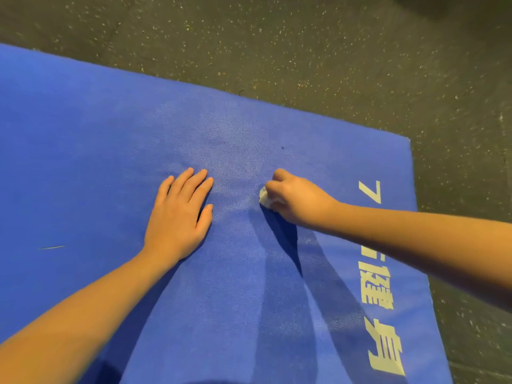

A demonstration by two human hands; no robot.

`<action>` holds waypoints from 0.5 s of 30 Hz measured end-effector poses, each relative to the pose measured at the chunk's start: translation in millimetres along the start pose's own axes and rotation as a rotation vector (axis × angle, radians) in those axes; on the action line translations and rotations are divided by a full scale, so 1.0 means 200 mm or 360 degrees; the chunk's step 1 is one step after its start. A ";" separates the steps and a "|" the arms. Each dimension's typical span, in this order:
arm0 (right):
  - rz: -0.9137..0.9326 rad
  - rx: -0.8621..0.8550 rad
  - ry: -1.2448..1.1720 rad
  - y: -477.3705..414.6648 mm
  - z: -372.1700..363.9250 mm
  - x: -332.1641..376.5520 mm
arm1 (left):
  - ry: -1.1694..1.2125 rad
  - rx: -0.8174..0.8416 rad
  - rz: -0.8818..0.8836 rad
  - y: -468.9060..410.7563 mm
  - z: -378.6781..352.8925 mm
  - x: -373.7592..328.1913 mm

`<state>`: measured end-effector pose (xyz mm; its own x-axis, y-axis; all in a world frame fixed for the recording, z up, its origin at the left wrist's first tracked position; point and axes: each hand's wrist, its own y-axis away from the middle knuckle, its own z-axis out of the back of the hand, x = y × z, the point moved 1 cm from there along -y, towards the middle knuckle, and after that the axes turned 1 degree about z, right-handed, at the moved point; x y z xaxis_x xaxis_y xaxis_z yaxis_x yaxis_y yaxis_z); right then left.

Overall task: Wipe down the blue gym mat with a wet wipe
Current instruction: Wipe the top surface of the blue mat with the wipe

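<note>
Speckled dark floor (304,51) carries the mat (97,134). Left hand (180,212) lies flat with fingers straight, likely pinning it steady, while the right hand (293,200) grips a balled wipe (263,199) against its middle to scrub.

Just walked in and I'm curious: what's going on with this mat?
A person is wiping the blue gym mat, which lies on a dark speckled floor. The right hand grips a crumpled white wet wipe pressed to the mat. The left hand rests flat on the mat beside it, fingers straight.
</note>
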<state>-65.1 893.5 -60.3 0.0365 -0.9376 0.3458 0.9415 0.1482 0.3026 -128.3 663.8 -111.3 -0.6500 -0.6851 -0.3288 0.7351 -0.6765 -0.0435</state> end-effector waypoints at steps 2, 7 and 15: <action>0.0045 0.0001 0.0020 0.00 0.00 -0.01 | 0.0007 -0.0013 -0.0004 0.00 0.00 0.00; -0.0697 -0.0658 -0.0115 -0.12 0.03 -0.16 | 0.0015 -0.0006 -0.0009 0.01 -0.01 0.01; -0.0512 -0.0653 -0.0061 -0.10 0.04 -0.28 | -0.0019 0.0001 0.0003 0.00 0.00 0.01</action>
<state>-88.0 946.1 -77.6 -0.2810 -0.9023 0.3270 0.9573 -0.2878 0.0284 -129.0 663.1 -112.5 -0.6511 -0.6895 -0.3174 0.7361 -0.6755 -0.0426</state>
